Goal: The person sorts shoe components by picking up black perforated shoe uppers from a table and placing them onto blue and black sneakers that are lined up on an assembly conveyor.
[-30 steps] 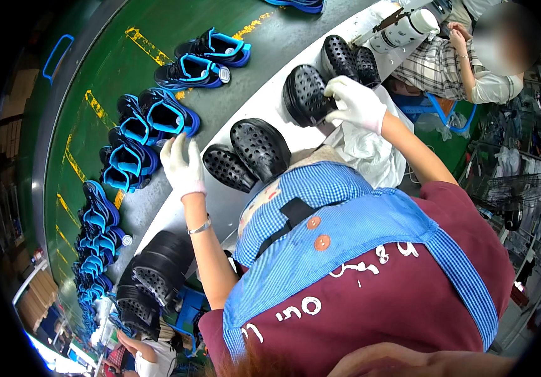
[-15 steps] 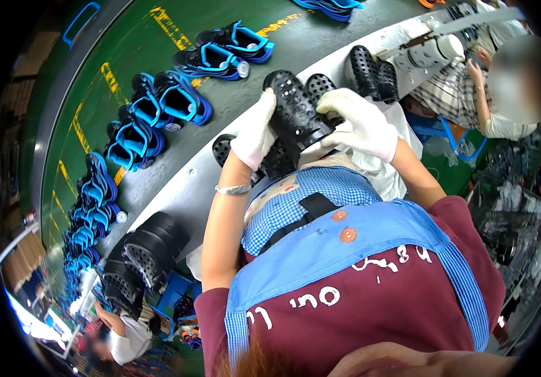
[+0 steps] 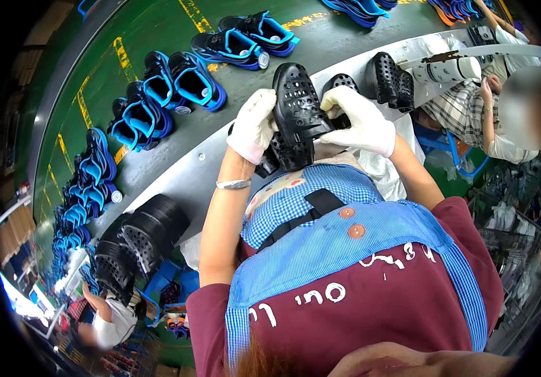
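Observation:
A black perforated plastic shoe form [image 3: 297, 100] stands toe-up between my two white-gloved hands, above the light bench edge. My left hand [image 3: 253, 127] grips its left side, fingers bent against it. On the other side, my right hand [image 3: 360, 124] pinches the lower right edge, thumb low and fingers higher. Just below the held piece is another black perforated form [image 3: 292, 152], partly covered by it and by my left hand. Behind my right hand, a similar form [image 3: 341, 81] shows only its upper part.
Black perforated forms [image 3: 385, 76] stand farther right, near a white cylinder [image 3: 456, 70]. More stacked black forms [image 3: 156, 227] sit at the bench's left. Black-and-blue shoes [image 3: 196, 81] line the green surface beyond. A seated person [image 3: 453, 103] is at the right, another person [image 3: 114, 320] lower left.
The held form has turned more upright, and my left hand's fingers have shifted along its side. My right fingers have closed in on its edge. The view has shifted slightly.

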A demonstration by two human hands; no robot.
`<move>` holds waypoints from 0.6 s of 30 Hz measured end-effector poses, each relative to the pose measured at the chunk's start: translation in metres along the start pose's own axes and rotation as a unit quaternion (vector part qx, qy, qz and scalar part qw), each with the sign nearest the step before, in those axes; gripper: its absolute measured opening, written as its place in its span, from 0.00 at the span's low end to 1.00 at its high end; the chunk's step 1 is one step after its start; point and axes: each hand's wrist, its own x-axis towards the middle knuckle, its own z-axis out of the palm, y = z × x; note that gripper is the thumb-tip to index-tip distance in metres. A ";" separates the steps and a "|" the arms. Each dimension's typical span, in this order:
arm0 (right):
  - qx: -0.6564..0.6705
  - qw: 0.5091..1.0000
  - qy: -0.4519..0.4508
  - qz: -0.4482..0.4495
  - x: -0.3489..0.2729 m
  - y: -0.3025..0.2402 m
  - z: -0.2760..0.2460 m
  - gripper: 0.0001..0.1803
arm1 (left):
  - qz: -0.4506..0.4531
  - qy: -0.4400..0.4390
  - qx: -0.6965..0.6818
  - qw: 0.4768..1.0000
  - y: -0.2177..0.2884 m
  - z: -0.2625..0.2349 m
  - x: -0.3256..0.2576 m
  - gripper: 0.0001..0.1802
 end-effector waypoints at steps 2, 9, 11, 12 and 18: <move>-0.015 1.000 0.002 0.017 -0.011 0.005 -0.015 0.26 | -0.021 -0.001 0.002 1.000 -0.004 0.003 0.008 0.10; 0.134 0.959 0.195 0.157 -0.079 0.044 -0.093 0.23 | -0.144 -0.061 0.052 0.986 -0.028 0.039 0.047 0.05; 0.103 0.958 0.209 0.170 -0.094 0.050 -0.095 0.24 | -0.177 -0.116 0.070 0.975 -0.044 0.052 0.061 0.06; 0.092 0.957 0.207 0.182 -0.098 0.047 -0.093 0.24 | -0.185 -0.137 0.067 0.971 -0.054 0.056 0.068 0.07; 0.065 0.953 0.213 0.206 -0.113 0.050 -0.078 0.23 | -0.178 -0.002 0.368 0.913 -0.093 0.050 0.099 0.21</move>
